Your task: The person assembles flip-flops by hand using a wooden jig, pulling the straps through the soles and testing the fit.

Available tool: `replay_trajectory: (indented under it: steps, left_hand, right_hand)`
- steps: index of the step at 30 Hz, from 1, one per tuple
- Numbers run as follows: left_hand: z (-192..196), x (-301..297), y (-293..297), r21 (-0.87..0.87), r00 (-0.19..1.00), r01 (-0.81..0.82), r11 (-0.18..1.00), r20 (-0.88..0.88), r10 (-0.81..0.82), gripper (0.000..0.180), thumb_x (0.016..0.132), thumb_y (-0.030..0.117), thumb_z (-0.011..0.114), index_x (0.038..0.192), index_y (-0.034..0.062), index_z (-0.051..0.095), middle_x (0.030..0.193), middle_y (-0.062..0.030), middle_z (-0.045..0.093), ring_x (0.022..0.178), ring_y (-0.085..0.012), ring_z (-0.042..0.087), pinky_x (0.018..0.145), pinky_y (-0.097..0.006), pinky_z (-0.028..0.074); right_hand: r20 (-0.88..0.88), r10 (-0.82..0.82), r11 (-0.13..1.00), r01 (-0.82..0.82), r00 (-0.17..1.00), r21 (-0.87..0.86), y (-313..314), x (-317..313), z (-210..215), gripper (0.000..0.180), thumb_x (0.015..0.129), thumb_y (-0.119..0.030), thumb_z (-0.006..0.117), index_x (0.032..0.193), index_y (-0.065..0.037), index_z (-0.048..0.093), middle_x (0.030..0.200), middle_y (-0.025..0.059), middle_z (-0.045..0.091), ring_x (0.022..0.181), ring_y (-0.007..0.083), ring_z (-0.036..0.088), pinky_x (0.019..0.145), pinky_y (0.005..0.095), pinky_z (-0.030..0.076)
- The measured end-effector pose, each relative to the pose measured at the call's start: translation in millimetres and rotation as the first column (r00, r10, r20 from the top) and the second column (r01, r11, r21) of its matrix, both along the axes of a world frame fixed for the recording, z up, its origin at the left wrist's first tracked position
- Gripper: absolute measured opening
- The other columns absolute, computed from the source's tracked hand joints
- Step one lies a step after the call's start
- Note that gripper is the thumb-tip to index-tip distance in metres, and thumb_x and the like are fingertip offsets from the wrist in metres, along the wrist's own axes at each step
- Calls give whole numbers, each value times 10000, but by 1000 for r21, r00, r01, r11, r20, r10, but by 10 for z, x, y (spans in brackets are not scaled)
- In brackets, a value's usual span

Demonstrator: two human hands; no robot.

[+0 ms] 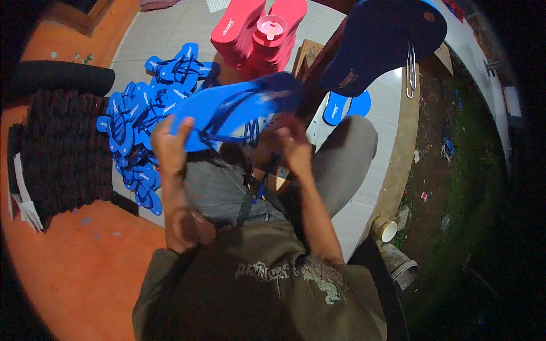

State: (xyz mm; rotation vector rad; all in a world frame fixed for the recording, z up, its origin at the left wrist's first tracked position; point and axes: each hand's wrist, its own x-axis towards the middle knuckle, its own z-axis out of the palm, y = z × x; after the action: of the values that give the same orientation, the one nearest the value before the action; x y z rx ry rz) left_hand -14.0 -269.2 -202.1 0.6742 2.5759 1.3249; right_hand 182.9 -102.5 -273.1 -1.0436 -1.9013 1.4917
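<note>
A blue flip-flop (199, 108) with dark blue straps is held up over my lap, tilted, one end in shadow. My left hand (169, 142) is closed on its near left end, with the thumb across the top face. My right hand (296, 149) is just below the shadowed right end, its fingers curled and smeared by motion. Whether it grips a strap or the sole cannot be made out. Dark thin strap pieces (259, 184) hang or lie between my legs, partly hidden.
Finished-looking blue flip-flops (139, 111) lie piled at left, beside stacked black straps (68, 153). Pink soles (230, 34) stand stacked ahead, with a small pink dish (270, 28) on top. A large dark sole shape (387, 45) looms upper right, above loose blue soles (358, 105).
</note>
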Motion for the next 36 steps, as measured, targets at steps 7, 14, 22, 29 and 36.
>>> replay_trajectory:
  steps: [7,14,22,29,36]
  left_hand:
    - [-252,-435,469,-276,969,209,938,-73,-237,438,763,344,604,980,-35,575,967,-218,587,899,-317,569,785,-367,429]
    - [-1956,254,1133,-572,606,701,426,164,-779,391,753,321,616,944,-18,583,943,-230,580,896,-344,560,776,-399,435]
    - [-625,743,1164,195,796,364,911,442,-412,225,825,207,554,828,-18,564,760,-117,590,619,-243,573,557,-327,436]
    - [-14,935,1104,565,667,189,803,527,-527,188,871,222,501,845,37,520,686,-29,558,506,-95,534,416,-180,405]
    - [-10,973,1078,713,698,-123,690,556,-450,227,881,273,486,809,58,488,650,-29,532,480,-100,512,441,-217,412]
  right_hand:
    - [680,423,864,-493,600,-102,-446,320,-619,263,773,-268,604,835,-12,611,767,130,625,649,314,594,613,375,460]
    - [41,81,943,-63,996,-328,160,614,820,203,813,-212,593,794,-11,612,677,21,597,612,48,498,576,201,385]
    - [16,47,964,-42,999,-262,226,502,782,266,746,-240,667,792,18,623,669,37,610,596,80,529,573,231,421]
    - [34,153,987,-155,988,45,124,407,878,368,730,-245,682,991,1,602,802,128,635,686,182,608,650,281,467]
    - [-193,-184,920,99,964,-380,-113,766,884,259,793,-92,619,1035,-5,584,844,76,621,728,102,578,660,223,468]
